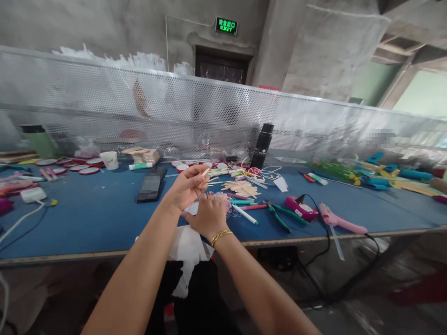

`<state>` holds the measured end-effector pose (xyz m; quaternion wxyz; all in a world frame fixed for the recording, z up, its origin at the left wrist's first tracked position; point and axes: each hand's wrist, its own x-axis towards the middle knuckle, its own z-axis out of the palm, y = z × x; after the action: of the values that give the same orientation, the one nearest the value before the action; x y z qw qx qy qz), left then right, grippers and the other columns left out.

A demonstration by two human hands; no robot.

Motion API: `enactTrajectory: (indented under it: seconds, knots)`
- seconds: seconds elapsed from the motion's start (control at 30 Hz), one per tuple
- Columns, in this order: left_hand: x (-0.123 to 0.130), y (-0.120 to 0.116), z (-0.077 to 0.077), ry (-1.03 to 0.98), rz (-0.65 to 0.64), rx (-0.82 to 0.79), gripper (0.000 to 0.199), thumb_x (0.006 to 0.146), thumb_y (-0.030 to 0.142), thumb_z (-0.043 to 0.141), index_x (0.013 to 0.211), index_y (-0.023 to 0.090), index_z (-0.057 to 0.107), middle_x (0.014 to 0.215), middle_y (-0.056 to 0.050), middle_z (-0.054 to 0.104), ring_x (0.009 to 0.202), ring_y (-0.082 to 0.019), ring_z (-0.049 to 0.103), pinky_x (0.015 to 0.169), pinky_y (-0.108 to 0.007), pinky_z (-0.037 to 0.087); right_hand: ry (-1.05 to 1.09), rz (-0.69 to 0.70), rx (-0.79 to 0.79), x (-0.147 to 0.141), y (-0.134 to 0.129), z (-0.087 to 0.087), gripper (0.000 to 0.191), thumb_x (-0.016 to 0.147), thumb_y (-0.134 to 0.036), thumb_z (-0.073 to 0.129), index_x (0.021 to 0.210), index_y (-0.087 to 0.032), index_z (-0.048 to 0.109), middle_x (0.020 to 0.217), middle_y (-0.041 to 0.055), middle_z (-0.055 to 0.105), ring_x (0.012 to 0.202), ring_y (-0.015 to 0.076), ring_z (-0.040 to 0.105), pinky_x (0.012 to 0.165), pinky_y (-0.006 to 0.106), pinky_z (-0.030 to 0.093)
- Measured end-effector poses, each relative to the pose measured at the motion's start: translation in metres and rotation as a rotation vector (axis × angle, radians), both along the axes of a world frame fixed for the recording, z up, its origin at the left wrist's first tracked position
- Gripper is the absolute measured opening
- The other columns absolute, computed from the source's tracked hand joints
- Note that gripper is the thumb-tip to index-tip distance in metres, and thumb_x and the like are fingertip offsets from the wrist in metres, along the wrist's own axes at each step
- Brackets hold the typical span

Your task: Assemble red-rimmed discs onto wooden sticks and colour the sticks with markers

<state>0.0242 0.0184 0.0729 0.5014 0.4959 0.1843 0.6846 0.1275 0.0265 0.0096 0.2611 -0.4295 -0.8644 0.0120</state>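
My left hand (188,186) is raised over the blue table, its thumb and fingers pinched on a small pale wooden stick (206,171). Just below and to the right, my right hand (211,214) is over the table edge, palm down, with a gold bracelet at the wrist; its fingertips are curled out of sight, and what they hold, if anything, is hidden. Beside it lies a heap of colourful rubber bands (232,204). Behind that are loose wooden sticks (243,188). White paper (188,244) hangs below my hands at the table's front edge.
Markers (245,215), green-handled pliers (279,217), a magenta device (301,209) and a pink glue gun (340,221) with its cord lie to the right. A black phone (151,184) is at left. A black bottle (261,146) stands behind, before a perforated metal screen (157,111).
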Motion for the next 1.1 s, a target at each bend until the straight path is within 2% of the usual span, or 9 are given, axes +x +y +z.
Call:
enactTrajectory:
  seconds: [0.17,0.3,0.43,0.57,0.63,0.73,0.83,0.97,1.1]
  knots:
    - [-0.002,0.001,-0.002,0.002,0.003,0.001,0.036,0.054,0.022,0.097,0.087,0.019,0.082,0.064,0.005,0.052,0.058,-0.004,0.045,0.05,-0.015,0.038,-0.06,-0.014,-0.023,-0.008,-0.002,0.002,0.066,0.08,-0.066,0.067,0.116,-0.011,0.057,0.112,0.0234,0.07,0.108,0.0389,0.064,0.093,0.05,0.041]
    - [-0.002,-0.003,0.0,-0.031,-0.01,0.021,0.035,0.054,0.022,0.097,0.086,0.019,0.082,0.064,0.005,0.051,0.058,-0.004,0.043,0.049,-0.016,0.036,0.071,0.02,-0.007,0.016,-0.005,0.002,0.053,0.08,-0.052,0.069,0.115,-0.014,0.058,0.112,0.0189,0.071,0.11,0.0379,0.065,0.097,0.05,0.042]
    - [0.0,-0.005,0.002,-0.056,-0.034,0.05,0.033,0.057,0.021,0.095,0.086,0.019,0.082,0.061,0.006,0.047,0.057,-0.005,0.041,0.049,-0.017,0.035,0.417,0.142,-0.056,0.064,0.003,-0.011,0.049,0.083,-0.042,0.067,0.123,-0.017,0.055,0.121,0.0163,0.07,0.114,0.0326,0.065,0.102,0.049,0.044]
    - [0.0,-0.001,-0.002,-0.037,-0.046,0.028,0.034,0.058,0.02,0.095,0.088,0.018,0.082,0.062,0.005,0.049,0.058,-0.005,0.043,0.05,-0.018,0.035,0.913,0.384,-0.37,0.105,0.016,-0.031,0.046,0.092,-0.046,0.059,0.128,-0.018,0.051,0.129,0.0171,0.067,0.115,0.0271,0.068,0.1,0.046,0.052]
    - [0.0,0.002,-0.006,0.012,-0.012,-0.033,0.035,0.056,0.021,0.095,0.088,0.017,0.082,0.064,0.003,0.053,0.059,-0.006,0.044,0.051,-0.018,0.036,1.097,0.484,-0.455,0.115,0.019,-0.039,0.046,0.095,-0.047,0.056,0.13,-0.018,0.049,0.13,0.0172,0.066,0.115,0.0267,0.069,0.099,0.046,0.055]
    - [0.001,0.004,-0.011,0.13,0.059,-0.182,0.035,0.055,0.021,0.096,0.087,0.017,0.081,0.069,0.002,0.058,0.062,-0.006,0.047,0.054,-0.018,0.038,1.165,0.539,-0.288,0.123,0.014,-0.045,0.049,0.092,-0.041,0.064,0.133,-0.021,0.05,0.135,0.0161,0.062,0.12,0.0279,0.065,0.101,0.047,0.055]
    - [0.003,0.002,-0.012,0.261,0.047,-0.268,0.035,0.055,0.022,0.095,0.086,0.017,0.081,0.067,0.004,0.054,0.06,-0.005,0.046,0.054,-0.018,0.037,1.029,0.496,-0.026,0.128,0.0,-0.049,0.059,0.085,-0.029,0.073,0.139,-0.023,0.049,0.139,0.0157,0.058,0.125,0.0296,0.062,0.103,0.049,0.054]
    - [0.007,0.0,-0.01,0.399,-0.011,-0.247,0.033,0.055,0.02,0.092,0.086,0.017,0.081,0.061,0.007,0.047,0.054,-0.004,0.04,0.047,-0.018,0.029,0.886,0.457,0.187,0.134,-0.018,-0.049,0.071,0.078,-0.02,0.076,0.143,-0.022,0.046,0.141,0.0171,0.058,0.129,0.0334,0.059,0.104,0.054,0.053]
    - [0.007,0.0,-0.009,0.477,-0.055,-0.228,0.032,0.056,0.023,0.092,0.086,0.016,0.081,0.061,0.006,0.051,0.055,-0.005,0.042,0.048,-0.018,0.03,0.808,0.455,0.264,0.137,-0.024,-0.044,0.067,0.078,-0.019,0.076,0.138,-0.021,0.047,0.137,0.0175,0.061,0.127,0.0341,0.06,0.102,0.058,0.053]
